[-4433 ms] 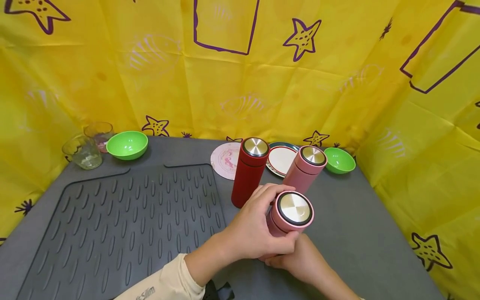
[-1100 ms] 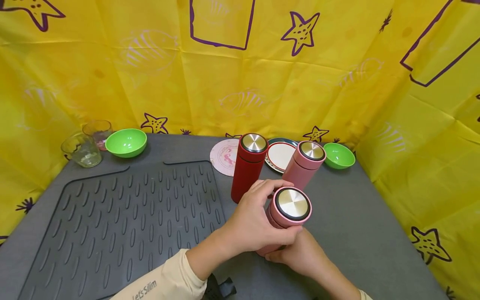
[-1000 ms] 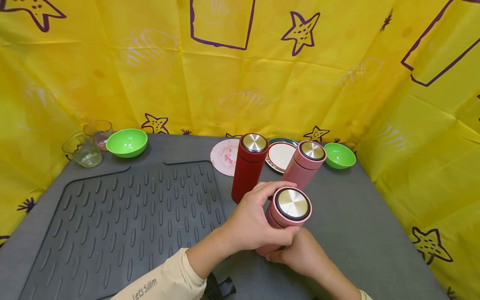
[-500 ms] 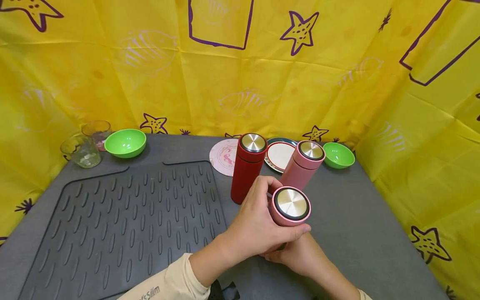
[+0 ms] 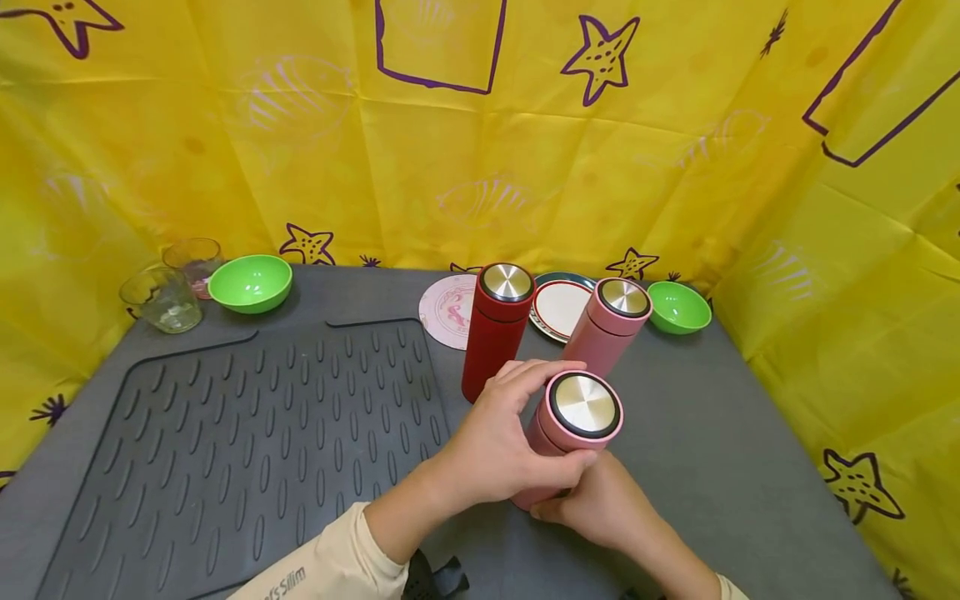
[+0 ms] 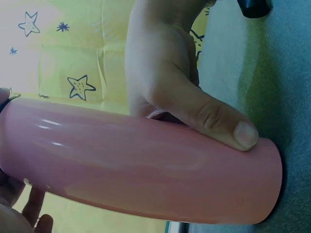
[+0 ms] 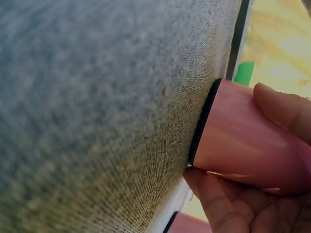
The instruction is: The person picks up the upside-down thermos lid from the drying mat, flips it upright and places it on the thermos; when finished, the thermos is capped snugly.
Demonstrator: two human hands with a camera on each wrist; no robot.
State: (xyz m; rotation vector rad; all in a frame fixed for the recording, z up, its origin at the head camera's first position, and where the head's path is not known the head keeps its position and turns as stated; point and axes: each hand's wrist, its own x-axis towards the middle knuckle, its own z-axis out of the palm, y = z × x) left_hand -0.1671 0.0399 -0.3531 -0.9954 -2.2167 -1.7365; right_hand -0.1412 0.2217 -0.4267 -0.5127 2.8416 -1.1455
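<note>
Left hand wrapped round cap end of pink cylindrical steel-topped flask; right hand clamping base at 6 o'clock, steadying against grey table.

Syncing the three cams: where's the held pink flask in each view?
Head: pink flask lower centre, left hand round its upper body, right hand at its base.
Left wrist: fills the lower frame lengthwise, thumb across it.
Right wrist: base end at right, on the grey table.
Shared landmark: the flask's black base ring.
</note>
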